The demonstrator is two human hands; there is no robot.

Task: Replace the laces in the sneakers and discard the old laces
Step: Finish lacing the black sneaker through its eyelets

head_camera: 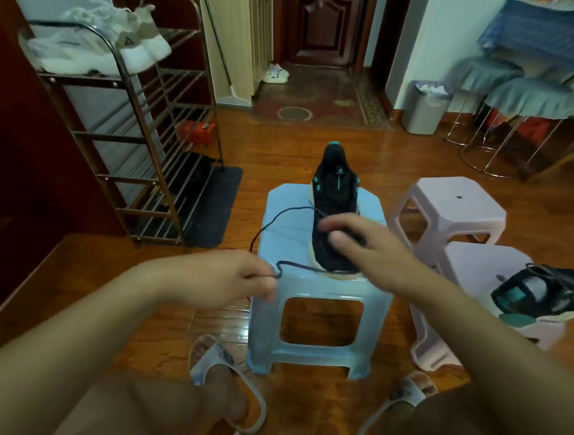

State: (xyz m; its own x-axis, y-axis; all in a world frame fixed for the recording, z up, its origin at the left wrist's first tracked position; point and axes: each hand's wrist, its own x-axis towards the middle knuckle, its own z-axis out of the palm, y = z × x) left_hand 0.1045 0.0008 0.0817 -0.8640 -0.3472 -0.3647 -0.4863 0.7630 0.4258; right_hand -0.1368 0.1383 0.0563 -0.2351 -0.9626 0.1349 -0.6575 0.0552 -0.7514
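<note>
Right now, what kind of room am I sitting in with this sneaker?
Most likely a home entryway or hall. A metal shoe rack with sneakers stands on the left, a wooden door with a doormat and slippers lies ahead, and a bin sits by the wall.

The floor (319,144) is glossy varnished wood. The blue stool (324,289) is smooth plastic, the sneaker (335,200) matt black cloth, the shoe rack (141,130) metal.
</note>
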